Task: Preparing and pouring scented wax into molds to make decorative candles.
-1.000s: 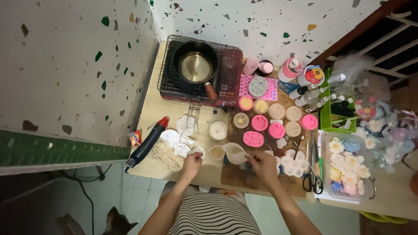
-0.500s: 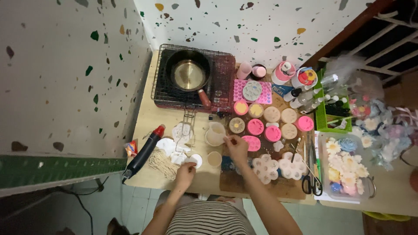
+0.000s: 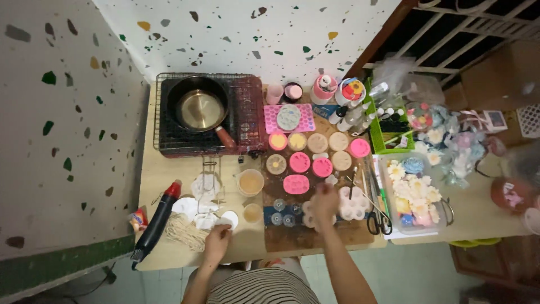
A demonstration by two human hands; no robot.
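While the wooden table point(image 3: 169, 186) fills the middle of the frame, a gas stove point(image 3: 205, 115) with a frying pan point(image 3: 198, 110) sits at its upper left. Lower centre, the right hand point(image 3: 324, 204) hovers over a white flower-shaped mould point(image 3: 351, 205); its grip I cannot tell. Lower left, the left hand point(image 3: 215, 241) pinches a small white disc point(image 3: 228, 219), beside a bundle of wicks point(image 3: 183, 232).

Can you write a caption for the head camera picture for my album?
Right hand over pink and white moulds; left hand by white pieces.
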